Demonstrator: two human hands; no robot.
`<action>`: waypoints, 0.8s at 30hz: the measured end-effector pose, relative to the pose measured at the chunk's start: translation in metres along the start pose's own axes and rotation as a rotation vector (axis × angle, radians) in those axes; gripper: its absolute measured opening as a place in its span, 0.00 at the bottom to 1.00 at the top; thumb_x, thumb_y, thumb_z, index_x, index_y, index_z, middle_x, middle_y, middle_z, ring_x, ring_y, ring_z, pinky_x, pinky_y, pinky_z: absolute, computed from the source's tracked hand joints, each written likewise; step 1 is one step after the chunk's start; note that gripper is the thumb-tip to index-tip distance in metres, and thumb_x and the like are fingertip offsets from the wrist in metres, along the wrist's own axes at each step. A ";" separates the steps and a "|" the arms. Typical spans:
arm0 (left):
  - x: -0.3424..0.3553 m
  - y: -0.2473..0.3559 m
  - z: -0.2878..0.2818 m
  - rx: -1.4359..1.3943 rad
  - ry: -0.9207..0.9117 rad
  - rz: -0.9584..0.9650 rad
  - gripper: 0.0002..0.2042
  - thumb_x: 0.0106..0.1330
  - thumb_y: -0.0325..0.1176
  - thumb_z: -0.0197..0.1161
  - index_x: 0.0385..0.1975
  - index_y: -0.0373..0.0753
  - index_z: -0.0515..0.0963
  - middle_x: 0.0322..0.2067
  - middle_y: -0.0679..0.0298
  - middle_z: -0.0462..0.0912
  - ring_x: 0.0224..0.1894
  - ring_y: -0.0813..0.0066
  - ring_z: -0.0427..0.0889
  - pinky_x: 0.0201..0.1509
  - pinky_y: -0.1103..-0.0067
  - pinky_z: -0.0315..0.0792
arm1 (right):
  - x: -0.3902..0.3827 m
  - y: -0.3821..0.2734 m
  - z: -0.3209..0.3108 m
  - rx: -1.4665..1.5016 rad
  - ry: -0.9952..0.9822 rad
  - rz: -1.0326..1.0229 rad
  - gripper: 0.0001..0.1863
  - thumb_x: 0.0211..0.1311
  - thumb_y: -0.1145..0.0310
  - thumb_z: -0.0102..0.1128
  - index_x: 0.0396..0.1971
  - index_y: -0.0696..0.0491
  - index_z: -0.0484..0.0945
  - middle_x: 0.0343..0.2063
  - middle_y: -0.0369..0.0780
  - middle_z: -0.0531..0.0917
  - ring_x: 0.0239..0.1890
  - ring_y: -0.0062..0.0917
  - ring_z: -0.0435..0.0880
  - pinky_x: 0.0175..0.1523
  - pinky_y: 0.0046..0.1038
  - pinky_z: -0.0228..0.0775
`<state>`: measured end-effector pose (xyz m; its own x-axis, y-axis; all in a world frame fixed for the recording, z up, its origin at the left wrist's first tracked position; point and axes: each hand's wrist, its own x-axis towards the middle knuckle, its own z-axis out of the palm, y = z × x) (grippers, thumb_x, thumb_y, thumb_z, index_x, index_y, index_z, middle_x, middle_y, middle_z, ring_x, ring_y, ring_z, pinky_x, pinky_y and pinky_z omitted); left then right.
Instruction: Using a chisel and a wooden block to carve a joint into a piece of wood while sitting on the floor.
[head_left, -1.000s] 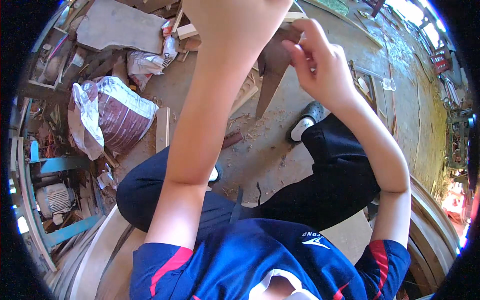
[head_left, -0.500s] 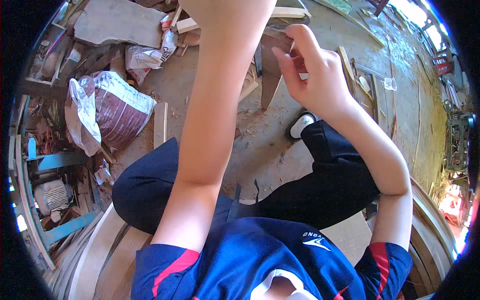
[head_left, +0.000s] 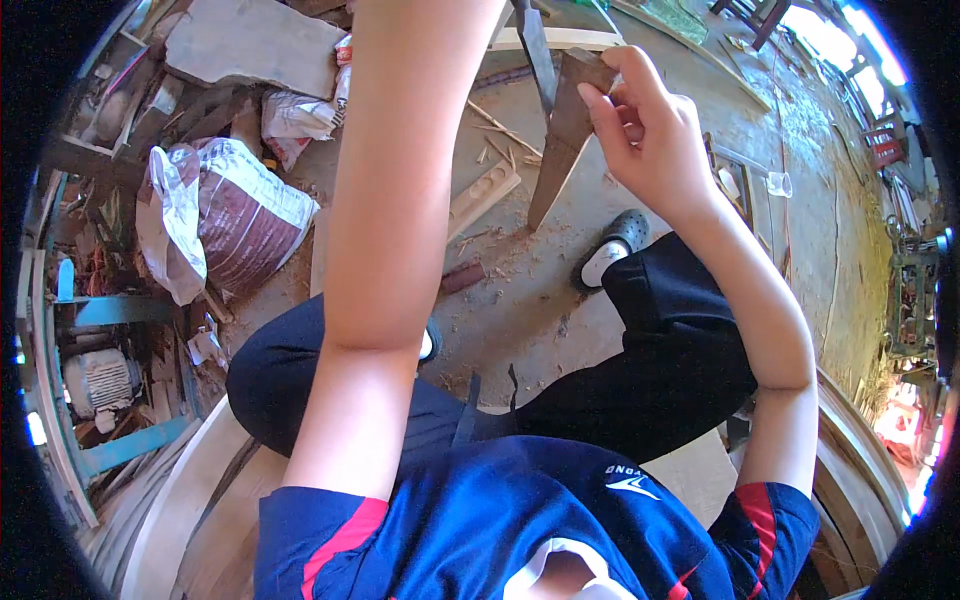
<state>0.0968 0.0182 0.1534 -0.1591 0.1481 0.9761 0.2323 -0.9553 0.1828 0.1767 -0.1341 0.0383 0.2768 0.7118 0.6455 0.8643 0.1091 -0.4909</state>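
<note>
Woodwork in a cluttered open-air shop: a seated person in a blue shirt with red trim and black trousers holds a tapered, wedge-shaped piece of brown wood (head_left: 562,140) up in front of the body, well above the dusty concrete floor (head_left: 520,300). The right hand (head_left: 650,130) has its fingers (head_left: 615,100) closed around the wide upper end of the wedge, the narrow tip pointing down toward the floor. The left forearm (head_left: 400,200) rises out of the top of the picture, so the left hand itself is out of sight and its grip cannot be told. A dark, narrow metal blade (head_left: 537,55) comes down from the top edge just beside the wedge and the right fingers. The risk, as it looks here, lies in that closeness: a slip of the blade along the grain could run onto the fingers pinching the wood, and the one-handed hold at the wide end leaves the long tip free to twist or drop. Below lie wood chips and a pale carved wooden moulding (head_left: 482,197); a black-and-white clog (head_left: 610,255) covers the right foot, while a white-and-maroon woven sack (head_left: 225,215) slumps to the left.
</note>
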 end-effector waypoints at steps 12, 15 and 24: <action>-0.029 0.005 0.011 0.089 -0.050 -0.093 0.15 0.60 0.35 0.50 0.15 0.33 0.72 0.16 0.47 0.75 0.22 0.46 0.77 0.27 0.60 0.71 | -0.005 -0.001 -0.008 -0.018 0.015 0.011 0.12 0.57 0.72 0.58 0.38 0.54 0.65 0.12 0.44 0.73 0.14 0.36 0.76 0.20 0.30 0.66; -0.046 0.006 0.018 0.102 -0.065 -0.151 0.15 0.60 0.35 0.50 0.15 0.33 0.72 0.15 0.48 0.74 0.21 0.46 0.76 0.26 0.61 0.70 | -0.008 -0.001 -0.007 -0.026 0.020 0.017 0.12 0.57 0.72 0.58 0.38 0.54 0.65 0.12 0.44 0.73 0.14 0.35 0.76 0.20 0.29 0.66; -0.039 0.013 0.004 -0.067 -0.070 -0.134 0.14 0.60 0.33 0.50 0.15 0.33 0.70 0.13 0.50 0.72 0.16 0.49 0.72 0.21 0.65 0.64 | -0.007 -0.004 -0.010 -0.035 0.022 0.009 0.12 0.57 0.72 0.58 0.35 0.54 0.64 0.13 0.45 0.74 0.15 0.37 0.77 0.20 0.30 0.67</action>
<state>0.1095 0.0006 0.1186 -0.1167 0.2908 0.9496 0.1489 -0.9402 0.3062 0.1755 -0.1462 0.0413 0.2930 0.6972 0.6543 0.8761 0.0783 -0.4758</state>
